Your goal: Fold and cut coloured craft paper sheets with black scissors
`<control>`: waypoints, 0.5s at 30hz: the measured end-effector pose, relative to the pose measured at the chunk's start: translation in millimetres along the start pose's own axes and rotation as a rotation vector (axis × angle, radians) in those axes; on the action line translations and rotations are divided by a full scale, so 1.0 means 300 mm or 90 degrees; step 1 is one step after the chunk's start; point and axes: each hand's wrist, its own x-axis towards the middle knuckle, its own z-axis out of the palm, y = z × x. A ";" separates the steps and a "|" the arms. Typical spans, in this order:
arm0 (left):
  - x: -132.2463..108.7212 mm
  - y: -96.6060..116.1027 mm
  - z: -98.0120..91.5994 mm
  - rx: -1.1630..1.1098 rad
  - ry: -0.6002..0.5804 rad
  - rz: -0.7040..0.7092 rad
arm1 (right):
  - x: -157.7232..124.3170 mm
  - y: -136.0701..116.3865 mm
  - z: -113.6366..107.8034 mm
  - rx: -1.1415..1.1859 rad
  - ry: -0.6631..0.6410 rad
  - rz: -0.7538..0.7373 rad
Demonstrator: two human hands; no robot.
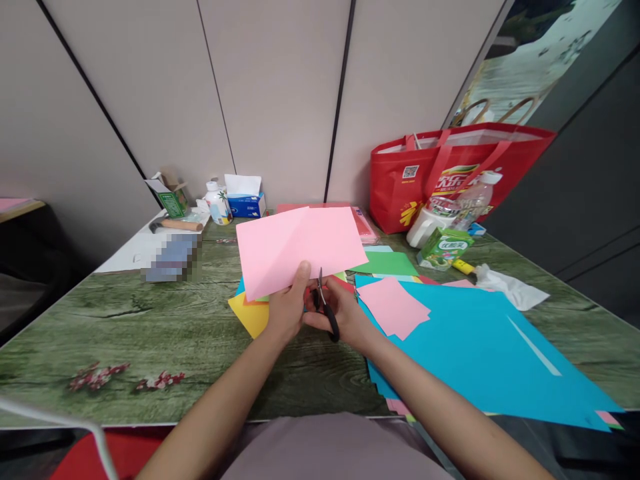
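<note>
Pink paper [300, 250] is pinched at its lower edge by my left hand [287, 310], thumb on the front, and held tilted above the table [150, 333]. My right hand [345, 317] is closed through the handles of the black scissors [326, 313]. Their blades point up and meet the sheet's bottom edge, but I cannot tell how far apart they stand. Under both hands lies a yellow sheet [250, 315]. Just to the right, a large blue sheet [475, 353] carries smaller pink pieces [395, 307]. Farther back are a green sheet [387, 265], a tissue box [245, 200] and a red bag [430, 180].
</note>
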 end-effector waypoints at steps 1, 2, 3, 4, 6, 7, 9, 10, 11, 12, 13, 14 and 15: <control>0.000 -0.001 0.000 -0.004 -0.002 0.004 | 0.000 0.000 0.001 0.000 0.002 0.000; 0.000 -0.001 0.000 -0.007 -0.006 0.007 | 0.001 -0.001 0.002 -0.001 0.004 -0.001; 0.000 -0.002 0.000 -0.009 -0.010 0.007 | 0.001 -0.002 0.002 -0.002 0.006 -0.002; 0.000 -0.003 0.000 -0.012 -0.014 0.008 | 0.001 -0.003 0.003 -0.002 0.009 -0.004; 0.001 -0.004 0.001 -0.017 -0.017 0.010 | 0.001 -0.002 0.004 -0.004 0.014 -0.007; 0.001 -0.004 0.002 -0.021 -0.018 0.013 | 0.001 -0.002 0.004 -0.005 0.016 -0.009; 0.002 -0.005 0.003 -0.031 -0.015 0.021 | 0.001 0.002 0.003 -0.004 0.016 -0.011; 0.002 -0.005 0.004 -0.035 -0.014 0.026 | 0.001 0.005 0.003 -0.003 0.016 -0.013; 0.002 -0.005 0.004 -0.037 -0.014 0.030 | 0.001 0.007 0.003 -0.001 0.016 -0.016; 0.002 -0.005 0.004 -0.036 -0.015 0.030 | 0.001 0.010 0.002 0.001 0.017 -0.019; 0.002 -0.004 0.003 -0.032 -0.015 0.027 | 0.002 0.012 0.002 0.003 0.018 -0.021; 0.002 -0.004 0.003 -0.027 -0.014 0.022 | 0.002 0.015 0.002 0.004 0.019 -0.023; 0.002 -0.004 0.002 -0.022 -0.014 0.015 | 0.003 0.016 0.002 0.003 0.020 -0.024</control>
